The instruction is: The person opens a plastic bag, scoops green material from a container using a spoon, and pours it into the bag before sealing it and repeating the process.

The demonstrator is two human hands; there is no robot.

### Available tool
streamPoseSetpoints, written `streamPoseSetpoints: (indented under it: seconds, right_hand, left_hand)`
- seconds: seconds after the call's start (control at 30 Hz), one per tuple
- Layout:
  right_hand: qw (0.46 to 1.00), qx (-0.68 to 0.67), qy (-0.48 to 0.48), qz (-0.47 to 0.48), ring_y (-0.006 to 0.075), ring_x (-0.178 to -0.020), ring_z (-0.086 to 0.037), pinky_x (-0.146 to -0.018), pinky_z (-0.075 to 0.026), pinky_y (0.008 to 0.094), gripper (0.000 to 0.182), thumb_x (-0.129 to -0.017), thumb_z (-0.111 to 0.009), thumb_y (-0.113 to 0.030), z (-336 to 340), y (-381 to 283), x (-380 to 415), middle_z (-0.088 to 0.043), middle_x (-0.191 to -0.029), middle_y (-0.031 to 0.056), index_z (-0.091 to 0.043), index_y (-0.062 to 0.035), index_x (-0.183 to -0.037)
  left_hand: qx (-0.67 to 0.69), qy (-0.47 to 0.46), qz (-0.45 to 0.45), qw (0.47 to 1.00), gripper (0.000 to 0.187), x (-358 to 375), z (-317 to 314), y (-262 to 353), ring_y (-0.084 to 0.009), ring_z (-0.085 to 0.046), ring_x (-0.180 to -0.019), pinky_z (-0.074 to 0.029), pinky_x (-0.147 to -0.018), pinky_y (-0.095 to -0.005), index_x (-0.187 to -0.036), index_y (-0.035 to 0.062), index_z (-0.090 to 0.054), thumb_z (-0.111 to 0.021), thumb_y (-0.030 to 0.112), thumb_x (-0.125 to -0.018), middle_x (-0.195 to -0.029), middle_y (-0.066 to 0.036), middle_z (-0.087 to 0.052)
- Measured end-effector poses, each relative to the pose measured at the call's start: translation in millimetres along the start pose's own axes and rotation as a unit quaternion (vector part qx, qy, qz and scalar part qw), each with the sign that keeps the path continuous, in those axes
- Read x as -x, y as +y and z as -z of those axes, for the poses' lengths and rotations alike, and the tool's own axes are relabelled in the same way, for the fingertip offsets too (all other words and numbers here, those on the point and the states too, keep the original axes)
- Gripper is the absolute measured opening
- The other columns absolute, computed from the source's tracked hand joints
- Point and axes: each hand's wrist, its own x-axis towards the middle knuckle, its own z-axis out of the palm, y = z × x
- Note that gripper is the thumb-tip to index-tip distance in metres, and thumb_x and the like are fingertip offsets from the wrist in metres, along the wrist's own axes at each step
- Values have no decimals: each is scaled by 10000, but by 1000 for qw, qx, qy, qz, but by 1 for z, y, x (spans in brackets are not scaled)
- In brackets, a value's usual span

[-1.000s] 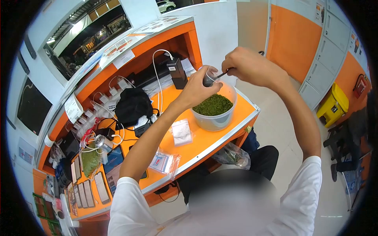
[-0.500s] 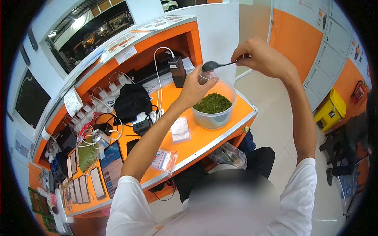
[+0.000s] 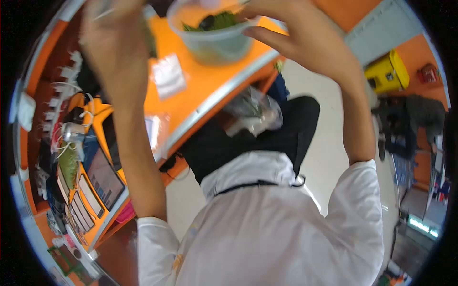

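Note:
A clear plastic tub (image 3: pixel 217 47) of shredded green leaf (image 3: pixel 226 21) stands on the orange table near its edge, cut off by the top of the view. A black spoon (image 3: pixel 207 22) rests with its bowl in the leaf. At the tub's right rim is my right hand (image 3: pixel 296 35), thumb outside the wall and fingers over the top; the spoon's handle is hidden there. My left hand (image 3: pixel 114 28) is at the upper left, away from the tub and smeared by motion, so its fingers cannot be made out. White packets (image 3: pixel 168 76) lie in front of the tub.
Several phones (image 3: pixel 81 212), a tablet (image 3: pixel 104 176), a can (image 3: pixel 73 132) and cables crowd the table's left end. A clear bag (image 3: pixel 257 112) is over my lap below the table edge. A yellow bin (image 3: pixel 387 71) stands on the right.
The view has tilted down. The spoon has gone from the air above the tub into the leaf. My right hand has come to the rim; my left has moved away leftward.

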Motion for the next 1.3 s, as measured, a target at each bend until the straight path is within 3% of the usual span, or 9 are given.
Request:
streamPoseSetpoints:
  seconds: [0.07, 0.13, 0.23, 0.27, 0.33, 0.43, 0.53, 1.0, 1.3]
  right_hand:
    - [983, -90, -112, -111, 294, -877, -716, -811, -557, 378, 141, -876, -740, -53, 24, -31, 65, -741, -942, 121, -720, -5, -1007]
    - [907, -211, -264, -251, 245, -733, -714, -693, -559, 348, 110, -845, -683, 24, 20, -49, 145, -732, -844, 115, -716, 5, -948]
    - [750, -281, -370, -471, 345, -751, -676, -700, -543, 423, 81, -833, -681, -63, -35, -94, 305, -694, -830, 193, -707, 1, -876]
    - [777, -124, -429, -445, 363, -767, -690, -727, -547, 449, 126, -847, -670, -88, -63, -127, 371, -728, -875, 187, -729, 3, -911]
    - [634, -273, -405, -599, 412, -873, -714, -811, -566, 457, 227, -837, -696, -99, -56, -178, 363, -743, -926, 231, -724, -6, -1042]
    - [635, -339, -264, -642, 361, -983, -719, -860, -590, 419, 451, -892, -729, -95, -41, -221, 366, -729, -1046, 240, -565, 26, -1293]
    - [578, -366, -128, -718, 336, -1080, -693, -915, -592, 410, 528, -899, -779, -137, -50, -242, 381, -687, -1204, 211, -525, 22, -1334]
    - [713, -223, -57, -662, 263, -997, -710, -829, -580, 372, 467, -883, -772, -53, -102, -237, 383, -718, -1076, 127, -557, -48, -1298]
    - [687, -246, -27, -683, 205, -863, -647, -888, -565, 361, 423, -863, -772, 11, -106, -243, 376, -652, -946, 73, -572, -34, -1233]
  left_hand:
    - [198, 11, 148, 969, 363, 19, 34, 47, -227, -681, -1015, -538, -903, -339, -1266, -23, -660, -589, 229, -1014, -1125, -149, -713]
    - [481, 99, 365, 791, 465, 28, 46, 93, -164, -580, -822, -455, -733, -275, -1248, -46, -647, -580, 349, -1012, -945, -117, -632]
    - [549, 24, 343, 762, 720, 60, 55, 125, -158, -524, -800, -387, -692, -280, -1237, -36, -574, -747, 560, -872, -914, -86, -544]
    - [524, 11, 405, 749, 790, 59, 56, 149, -155, -519, -798, -387, -692, -280, -1236, -34, -561, -775, 613, -836, -918, -85, -539]
    - [498, -33, 486, 717, 898, 59, 57, 179, -148, -508, -797, -384, -698, -277, -1202, -23, -545, -807, 721, -773, -926, -83, -533]
    - [599, -17, 526, 603, 861, 71, 45, 197, -104, -483, -783, -358, -681, -209, -1230, -22, -522, -922, 556, -733, -919, -41, -504]
    - [632, -41, 495, 595, 788, 77, 37, 194, -107, -449, -776, -359, -695, -229, -1251, -6, -515, -884, 512, -785, -911, -30, -473]
    - [615, -129, 493, 602, 412, 103, 39, 171, -153, -502, -926, -403, -843, -272, -1203, 7, -545, -641, 243, -880, -1021, -66, -515]
    - [647, -164, 461, 584, 417, 106, 39, 172, -146, -475, -896, -404, -839, -280, -1224, 17, -543, -632, 204, -862, -1003, -52, -486]
